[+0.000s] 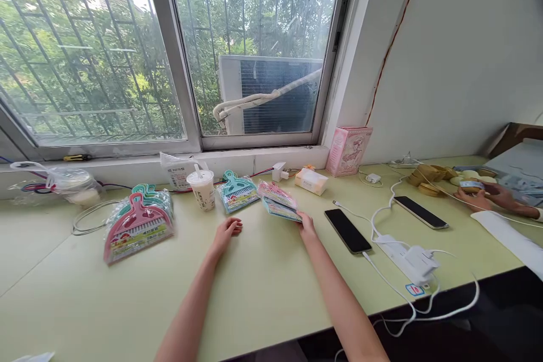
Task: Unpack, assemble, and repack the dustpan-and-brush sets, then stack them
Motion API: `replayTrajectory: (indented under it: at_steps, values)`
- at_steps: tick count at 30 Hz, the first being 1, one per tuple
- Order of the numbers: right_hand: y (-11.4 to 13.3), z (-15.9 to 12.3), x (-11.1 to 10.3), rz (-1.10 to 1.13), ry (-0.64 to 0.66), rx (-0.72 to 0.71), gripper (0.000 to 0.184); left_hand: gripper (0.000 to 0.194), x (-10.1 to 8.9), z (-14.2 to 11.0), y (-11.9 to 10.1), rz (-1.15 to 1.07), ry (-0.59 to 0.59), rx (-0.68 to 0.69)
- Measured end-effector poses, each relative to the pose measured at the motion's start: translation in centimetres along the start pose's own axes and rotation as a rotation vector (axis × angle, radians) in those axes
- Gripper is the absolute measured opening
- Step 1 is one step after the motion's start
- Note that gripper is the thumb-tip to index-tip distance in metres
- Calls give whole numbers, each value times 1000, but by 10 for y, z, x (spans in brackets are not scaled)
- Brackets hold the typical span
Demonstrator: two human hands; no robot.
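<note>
My right hand (307, 224) grips the near right edge of a teal packaged dustpan-and-brush set (280, 210). A pink packaged set (276, 193) lies against it from behind; whether my fingers hold that one too is hidden. My left hand (227, 232) rests on the table, fingers loosely curled and apart, with nothing in them. Just beyond it lies another teal set (238, 192) in clear wrap. To the left, a pink dustpan set (138, 230) lies at the front of an overlapping pile, with teal ones (146, 195) behind.
A lidded drink cup (202, 189) with a straw stands behind my left hand. Right of my right hand are a phone (347, 231), a power strip (399, 257) with cables, and a second phone (419, 212). Another person's hands (477, 199) hold a small round object at far right.
</note>
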State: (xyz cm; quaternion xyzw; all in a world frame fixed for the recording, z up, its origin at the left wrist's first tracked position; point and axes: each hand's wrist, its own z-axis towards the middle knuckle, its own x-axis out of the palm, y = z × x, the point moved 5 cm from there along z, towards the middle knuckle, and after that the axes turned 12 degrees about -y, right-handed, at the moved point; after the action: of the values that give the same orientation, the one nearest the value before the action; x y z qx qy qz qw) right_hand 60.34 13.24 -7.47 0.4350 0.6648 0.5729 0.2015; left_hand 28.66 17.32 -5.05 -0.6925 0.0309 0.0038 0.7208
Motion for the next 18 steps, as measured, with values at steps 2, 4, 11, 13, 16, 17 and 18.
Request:
replayTrajectory:
  at_steps: [2,4,11,13,16,17,18]
  values:
    - [0,3,0,69,-5,42,6,52,1,0,0,-2,-2,5]
    - [1,7,-2,125,-16,72,4,50,1,0,0,0,-2,14]
    - [9,12,-9,214,-44,79,7,46,3,1,2,13,-16,12]
    - [13,6,-8,183,-17,21,13,47,3,1,1,20,-13,14]
    - [20,-10,4,111,102,-78,24,53,4,2,-1,16,23,-2]
    - [21,-18,10,95,152,-109,27,56,5,1,-2,-2,49,-22]
    - [22,-25,16,83,196,-142,30,61,7,1,-3,-35,88,-50]
